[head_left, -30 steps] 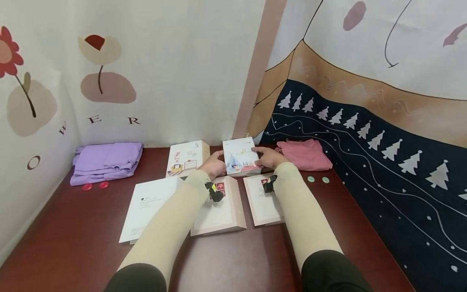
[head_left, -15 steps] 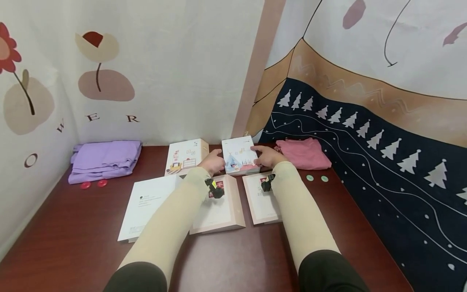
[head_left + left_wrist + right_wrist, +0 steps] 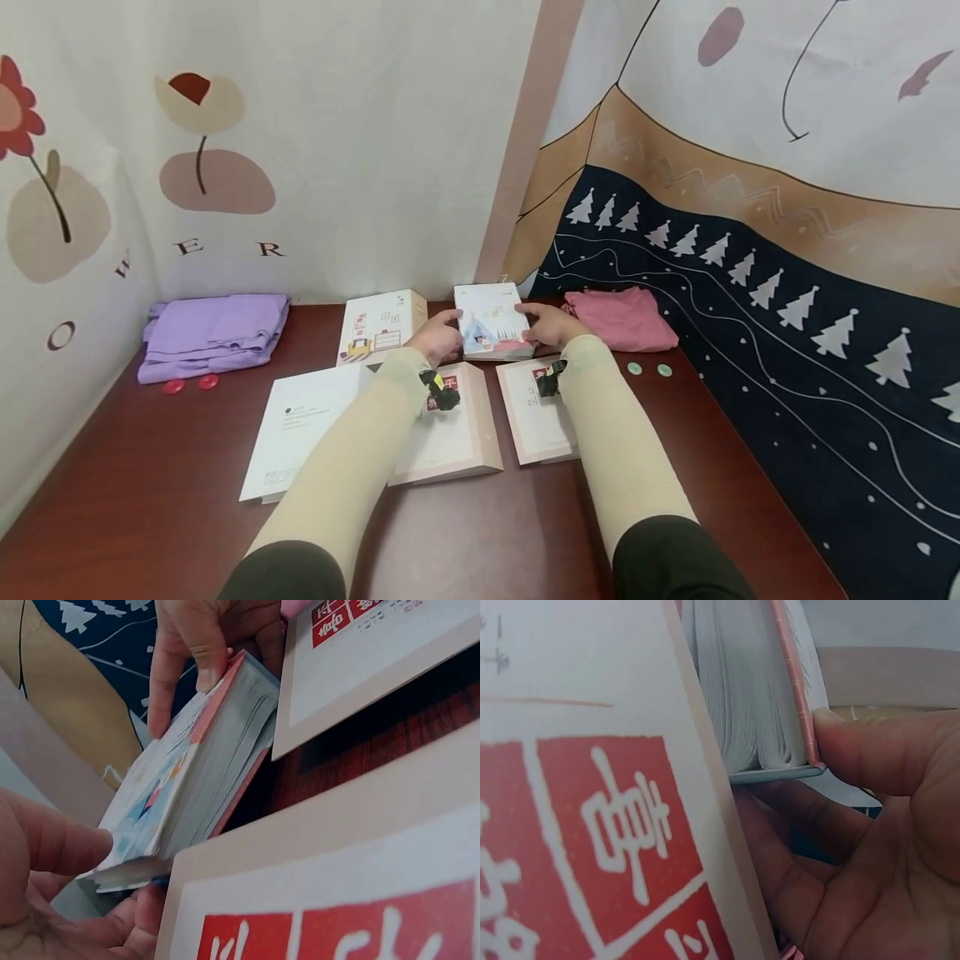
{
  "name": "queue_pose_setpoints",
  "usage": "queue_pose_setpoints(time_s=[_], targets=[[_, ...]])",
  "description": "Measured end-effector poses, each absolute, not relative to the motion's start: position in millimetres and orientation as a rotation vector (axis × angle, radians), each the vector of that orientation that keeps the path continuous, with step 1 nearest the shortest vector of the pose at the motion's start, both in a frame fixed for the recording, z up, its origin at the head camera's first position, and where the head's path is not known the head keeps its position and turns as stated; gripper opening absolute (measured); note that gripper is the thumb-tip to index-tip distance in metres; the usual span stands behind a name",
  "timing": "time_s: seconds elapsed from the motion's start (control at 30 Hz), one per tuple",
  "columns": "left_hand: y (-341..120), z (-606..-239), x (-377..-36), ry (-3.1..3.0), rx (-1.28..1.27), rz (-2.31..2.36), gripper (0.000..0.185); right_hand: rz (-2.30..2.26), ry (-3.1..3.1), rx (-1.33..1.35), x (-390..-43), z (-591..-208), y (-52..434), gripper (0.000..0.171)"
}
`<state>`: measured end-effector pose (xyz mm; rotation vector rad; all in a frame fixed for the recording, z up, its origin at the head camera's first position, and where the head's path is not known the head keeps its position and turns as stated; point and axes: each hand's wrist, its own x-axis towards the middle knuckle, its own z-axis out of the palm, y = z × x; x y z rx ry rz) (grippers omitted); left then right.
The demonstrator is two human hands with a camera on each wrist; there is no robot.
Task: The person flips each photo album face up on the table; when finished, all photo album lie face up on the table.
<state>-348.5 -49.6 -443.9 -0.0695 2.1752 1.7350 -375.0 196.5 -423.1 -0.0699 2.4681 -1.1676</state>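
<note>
A small thick book (image 3: 492, 322) with a tent picture on its white cover lies at the back middle of the table. My left hand (image 3: 438, 337) grips its left side; in the left wrist view, the thumb (image 3: 71, 844) is by the cover and the other fingers (image 3: 124, 930) are lower down. On the opposite side my right hand (image 3: 551, 325) holds the book, its thumb (image 3: 877, 750) against the cover edge and its fingers reaching underneath. The book's page block (image 3: 742, 682) faces the right wrist camera. Parts of both hands' fingers are hidden by the book.
Another illustrated book (image 3: 378, 327) stands left of my left hand. Nearer lie a white book (image 3: 300, 425), a pink-edged book (image 3: 442, 437) and a further book (image 3: 536, 421), partly under my forearms. Purple cloth (image 3: 213, 333), pink cloth (image 3: 622, 318), red discs (image 3: 207, 382) and green discs (image 3: 664, 371) flank them.
The head view shifts slightly. Both hands keep their hold on the tent-picture book, which stays in about the same place.
</note>
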Motion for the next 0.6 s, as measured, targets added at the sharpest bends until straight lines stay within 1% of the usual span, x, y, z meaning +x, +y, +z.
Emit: queue_pose_setpoints(time_s=[0.13,0.43,0.6], targets=[[-46.9,-445.6,-350.0,2.181,-0.064,1.722,0.070,-1.192,2.437,-0.071,-374.9,-423.2,198.3,0.068],[-47.4,-441.5,-344.3,2.003,-0.075,1.890,0.070,-1.179,2.436,0.009,-378.1,-426.0,201.2,0.067],[-47.1,-438.7,-342.8,1.989,-0.042,1.919,0.072,-1.012,2.655,-0.135,-374.0,-421.4,195.4,0.056]])
